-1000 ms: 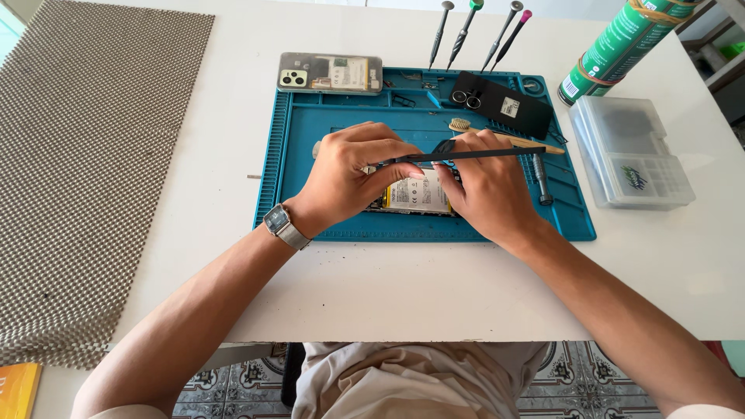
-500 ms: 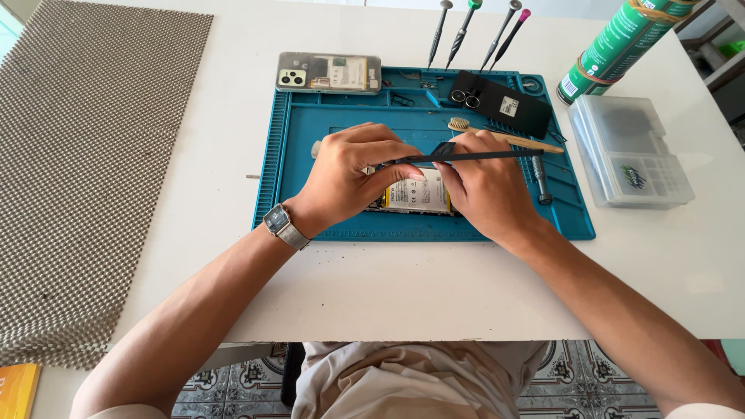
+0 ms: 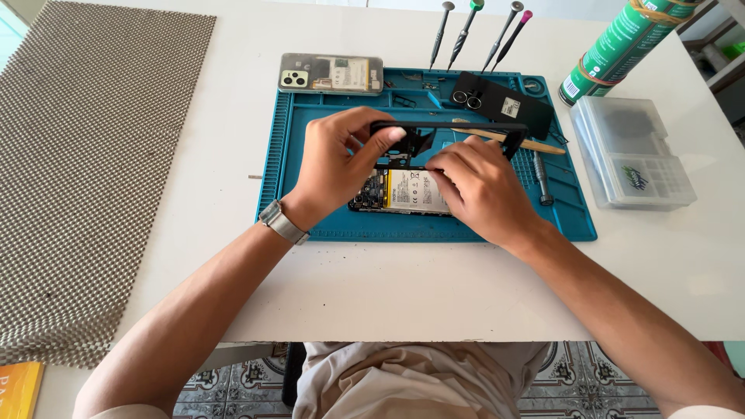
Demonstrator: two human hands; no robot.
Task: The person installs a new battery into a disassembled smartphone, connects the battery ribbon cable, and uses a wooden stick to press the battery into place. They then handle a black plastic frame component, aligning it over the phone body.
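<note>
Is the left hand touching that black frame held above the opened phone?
Touching. The head view shows the left hand with fingertips pinching the left end of the black frame, lifted above the opened phone.

Four screwdrivers [image 3: 473,35]; green spray can [image 3: 621,46]; clear plastic parts box [image 3: 632,155]; grey mesh mat [image 3: 85,171]; second opened phone [image 3: 331,74].

a green spray can [image 3: 621,43] with white label stands far right, beside a clear plastic case [image 3: 632,151].
</note>
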